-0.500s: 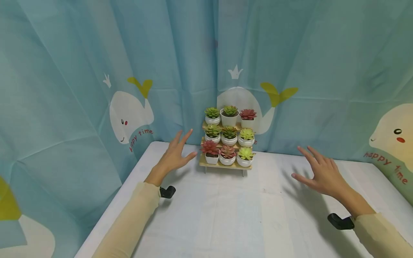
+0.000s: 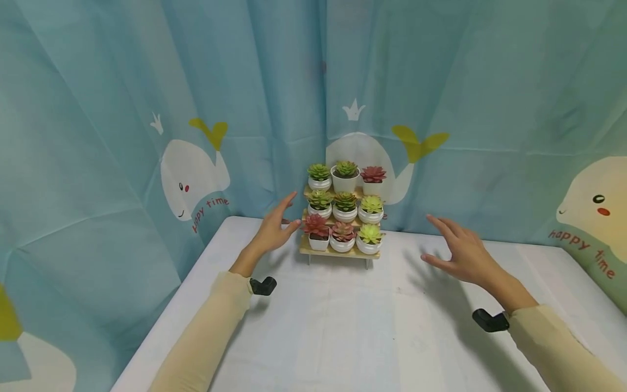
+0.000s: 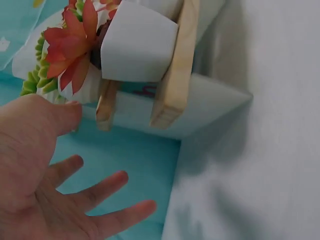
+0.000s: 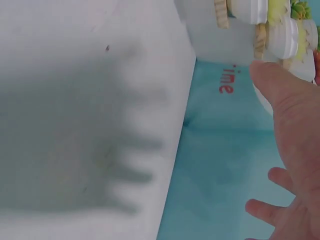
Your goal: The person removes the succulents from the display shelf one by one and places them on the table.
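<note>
Left hand (image 2: 271, 231) has nothing in its grasp, fingers spread and extended, thumb tip just beside the stand's left edge; can't tell whether it touches. Right hand (image 2: 465, 256) also holds nothing, fingers loosely straight and pointing at the stand, with a clear gap between.

Tiered stand (image 2: 306, 246) sits on the white-covered table (image 2: 343, 326), at the far side, close to the blue curtain (image 2: 289, 71), and between my two hands, nearer the left. Three pale wooden shelves stepping up toward the back, white supports under them.

Nine small succulents in white pots, three per shelf, all upright. Top: green rosette (image 2: 319, 172), green one in a bigger pot (image 2: 345, 169), dusky red one (image 2: 374, 174). Middle: green plant (image 2: 320, 200), darker green plant (image 2: 345, 201), yellow-green plant (image 2: 371, 204). Bottom: red spiky plant (image 2: 317, 225) in a squarish pot (looks orange-red from the left wrist), pinkish-red plant (image 2: 343, 232), bright lime plant (image 2: 370, 234), both in round pots.

Cream sleeves (image 2: 210, 321) on me, black wrist device (image 2: 263, 286) on each arm. Right hand casts a shadow on the tabletop.
</note>
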`<action>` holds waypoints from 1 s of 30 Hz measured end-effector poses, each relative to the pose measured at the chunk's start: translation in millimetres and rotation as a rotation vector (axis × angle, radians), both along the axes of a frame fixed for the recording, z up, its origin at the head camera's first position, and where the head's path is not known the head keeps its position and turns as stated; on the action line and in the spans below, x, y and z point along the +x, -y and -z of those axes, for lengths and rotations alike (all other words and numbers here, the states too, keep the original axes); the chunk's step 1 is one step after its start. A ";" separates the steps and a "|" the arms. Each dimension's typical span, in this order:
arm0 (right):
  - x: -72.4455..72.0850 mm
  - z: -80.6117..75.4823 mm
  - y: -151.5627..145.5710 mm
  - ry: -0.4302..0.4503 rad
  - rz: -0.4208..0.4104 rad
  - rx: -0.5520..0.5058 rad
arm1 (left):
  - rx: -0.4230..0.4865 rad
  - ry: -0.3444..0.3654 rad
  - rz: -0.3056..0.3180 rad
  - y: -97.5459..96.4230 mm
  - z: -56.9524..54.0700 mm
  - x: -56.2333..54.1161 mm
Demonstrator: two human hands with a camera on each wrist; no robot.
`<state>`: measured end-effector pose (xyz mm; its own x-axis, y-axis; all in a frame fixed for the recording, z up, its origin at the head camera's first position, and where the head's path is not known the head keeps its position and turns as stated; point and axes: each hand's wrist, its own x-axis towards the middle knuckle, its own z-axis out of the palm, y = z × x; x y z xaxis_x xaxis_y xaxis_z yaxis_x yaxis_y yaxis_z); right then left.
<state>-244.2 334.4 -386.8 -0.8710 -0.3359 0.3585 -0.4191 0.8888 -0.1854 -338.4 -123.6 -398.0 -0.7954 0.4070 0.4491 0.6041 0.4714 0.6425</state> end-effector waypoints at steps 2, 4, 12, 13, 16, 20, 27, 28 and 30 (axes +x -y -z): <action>-1.7 -0.6 6.7 0.030 -0.001 0.000 | 0.019 0.038 -0.001 -3.3 0.0 -0.7; -2.8 -1.8 13.0 0.058 -0.005 -0.002 | 0.025 0.094 -0.014 -6.3 -0.3 -0.8; -10.1 -4.8 32.1 0.103 -0.069 -0.065 | 0.128 0.327 -0.030 -16.8 -6.0 -4.4; -11.6 -3.9 34.7 0.119 -0.083 -0.091 | 0.141 0.339 -0.036 -17.4 -6.6 -5.2; -16.3 0.5 43.4 0.171 -0.130 -0.176 | 0.162 0.351 -0.060 -18.4 -7.7 -7.1; -20.2 7.8 53.2 0.213 -0.179 -0.251 | 0.157 0.358 -0.083 -19.6 -5.6 -10.7; -25.4 14.1 69.0 0.262 -0.181 -0.335 | 0.167 0.405 -0.078 -26.1 -7.3 -15.7; -25.9 14.8 71.5 0.275 -0.176 -0.348 | 0.161 0.409 -0.079 -26.9 -7.9 -16.3; -26.5 16.1 76.2 0.300 -0.173 -0.383 | 0.154 0.421 -0.081 -28.1 -8.6 -17.2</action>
<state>-270.7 258.2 -402.8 -0.8975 -0.3781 0.2271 -0.4328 0.6558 -0.6186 -355.7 -95.4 -389.4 -0.9481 0.2902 0.1301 0.2403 0.3858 0.8907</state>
